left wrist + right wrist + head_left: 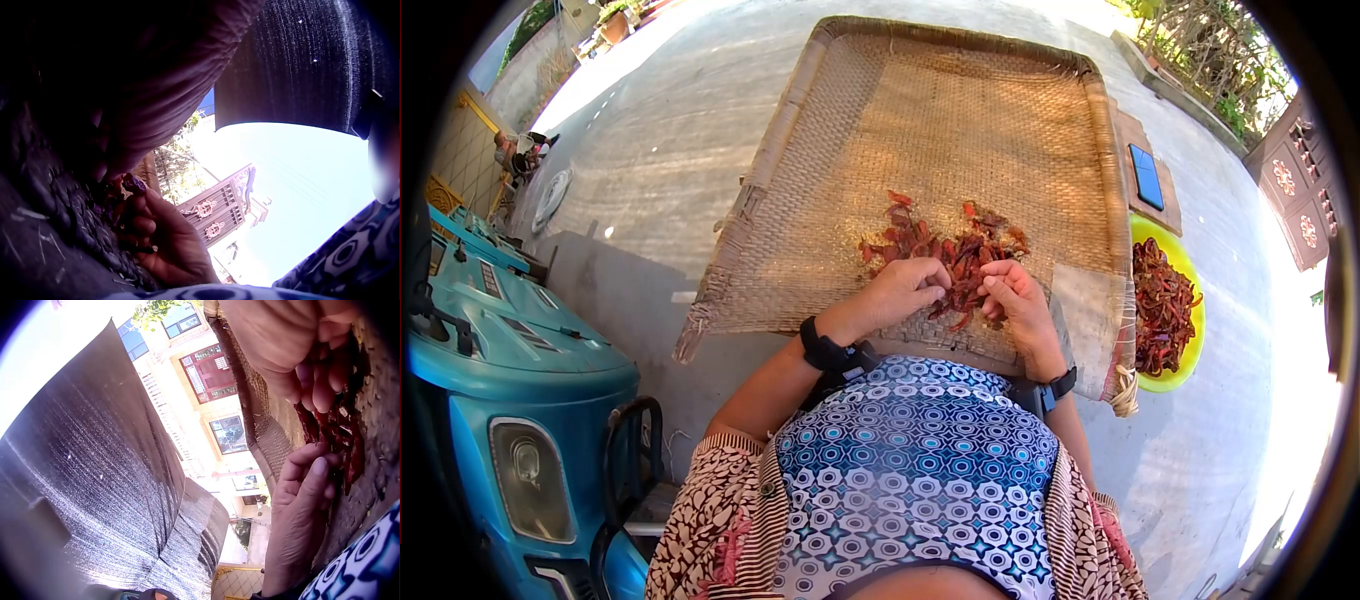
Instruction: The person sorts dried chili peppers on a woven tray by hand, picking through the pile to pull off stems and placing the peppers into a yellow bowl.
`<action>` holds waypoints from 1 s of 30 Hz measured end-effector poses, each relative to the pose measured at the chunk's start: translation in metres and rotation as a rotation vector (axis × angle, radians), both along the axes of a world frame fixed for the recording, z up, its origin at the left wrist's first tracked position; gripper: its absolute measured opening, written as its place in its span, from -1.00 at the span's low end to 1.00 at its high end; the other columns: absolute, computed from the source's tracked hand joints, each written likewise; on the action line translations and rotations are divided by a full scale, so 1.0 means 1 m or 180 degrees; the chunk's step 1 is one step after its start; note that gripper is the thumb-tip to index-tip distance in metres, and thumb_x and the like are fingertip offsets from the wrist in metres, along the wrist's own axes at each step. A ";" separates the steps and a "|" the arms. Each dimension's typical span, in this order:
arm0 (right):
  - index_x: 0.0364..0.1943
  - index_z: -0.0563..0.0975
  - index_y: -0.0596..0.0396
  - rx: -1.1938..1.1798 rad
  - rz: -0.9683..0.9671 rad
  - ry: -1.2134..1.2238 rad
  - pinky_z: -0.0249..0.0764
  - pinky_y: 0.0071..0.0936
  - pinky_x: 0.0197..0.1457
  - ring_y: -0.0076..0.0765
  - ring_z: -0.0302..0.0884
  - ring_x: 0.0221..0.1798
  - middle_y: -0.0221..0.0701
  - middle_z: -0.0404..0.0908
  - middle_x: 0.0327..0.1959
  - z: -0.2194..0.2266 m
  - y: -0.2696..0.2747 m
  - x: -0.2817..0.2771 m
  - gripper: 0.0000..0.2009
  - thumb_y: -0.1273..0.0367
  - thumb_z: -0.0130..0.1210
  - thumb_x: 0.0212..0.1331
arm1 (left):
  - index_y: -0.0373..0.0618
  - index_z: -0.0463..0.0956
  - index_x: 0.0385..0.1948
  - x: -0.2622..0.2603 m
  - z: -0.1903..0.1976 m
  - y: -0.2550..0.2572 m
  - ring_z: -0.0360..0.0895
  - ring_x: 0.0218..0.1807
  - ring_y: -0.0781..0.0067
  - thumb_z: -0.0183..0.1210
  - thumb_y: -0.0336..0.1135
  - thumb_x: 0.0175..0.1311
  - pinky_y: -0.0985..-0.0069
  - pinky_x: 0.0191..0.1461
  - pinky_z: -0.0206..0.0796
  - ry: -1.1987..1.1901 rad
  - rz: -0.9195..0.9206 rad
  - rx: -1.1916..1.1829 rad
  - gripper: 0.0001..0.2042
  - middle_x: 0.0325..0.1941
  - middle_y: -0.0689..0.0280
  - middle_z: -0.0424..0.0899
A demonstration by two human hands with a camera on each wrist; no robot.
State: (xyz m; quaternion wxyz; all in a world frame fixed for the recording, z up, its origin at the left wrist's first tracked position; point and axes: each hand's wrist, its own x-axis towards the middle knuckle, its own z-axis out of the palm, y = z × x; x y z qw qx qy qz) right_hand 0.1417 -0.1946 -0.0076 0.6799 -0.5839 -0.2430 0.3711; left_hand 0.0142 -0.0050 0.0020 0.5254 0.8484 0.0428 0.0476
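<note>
A loose heap of dried red chili peppers (910, 238) lies on the near part of a large woven bamboo tray (980, 120), with pale seeds scattered around it. My left hand (905, 288) is at the heap's near edge, fingers curled and thumb against them, gripping a chili at the fingertips. Just across from it, my right hand (1015, 300) pinches a dark red chili piece (134, 183) between thumb and fingers. The two hands face each other closely in the right wrist view, with several wrinkled chilies (355, 453) below and between them. Deep shadow covers much of the left wrist view.
A yellow-green basin (1165, 382) full of dried chilies stands right of the tray. Beyond it a phone (1146, 177) lies on a board (1135, 135). A teal vehicle (540, 370) stands at the left on the concrete ground (640, 180). A seated person (515, 152) is far left.
</note>
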 end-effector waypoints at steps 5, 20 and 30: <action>-0.11 0.47 0.06 -0.0086 -0.0025 0.0077 0.33 -0.77 -0.45 -0.71 0.45 -0.50 -0.51 0.57 -0.39 0.001 0.000 0.000 -0.83 0.33 0.08 0.30 | -0.19 0.52 -0.23 0.000 0.000 0.000 0.54 -0.28 0.56 0.15 -0.40 0.24 0.56 -0.21 0.40 0.0016 0.0002 -0.0011 -0.87 -0.32 0.32 0.62; -0.11 0.46 0.05 -0.0079 -0.0058 0.0046 0.31 -0.77 -0.48 -0.71 0.44 -0.51 -0.53 0.57 -0.40 -0.003 0.002 0.001 -0.83 0.33 0.08 0.30 | -0.18 0.51 -0.23 0.001 0.005 -0.003 0.53 -0.35 0.57 0.18 -0.36 0.23 0.56 -0.26 0.40 0.0076 0.0026 -0.0082 -0.85 -0.38 0.34 0.62; -0.14 0.48 0.05 -0.0137 0.0020 0.0011 0.29 -0.77 -0.46 -0.73 0.41 -0.50 -0.53 0.56 -0.41 0.004 0.002 -0.002 -0.85 0.34 0.10 0.28 | -0.20 0.55 -0.30 0.005 -0.003 0.000 0.58 -0.31 0.44 0.18 -0.37 0.21 0.51 -0.23 0.41 -0.0222 -0.0059 0.0342 -0.88 -0.36 0.26 0.62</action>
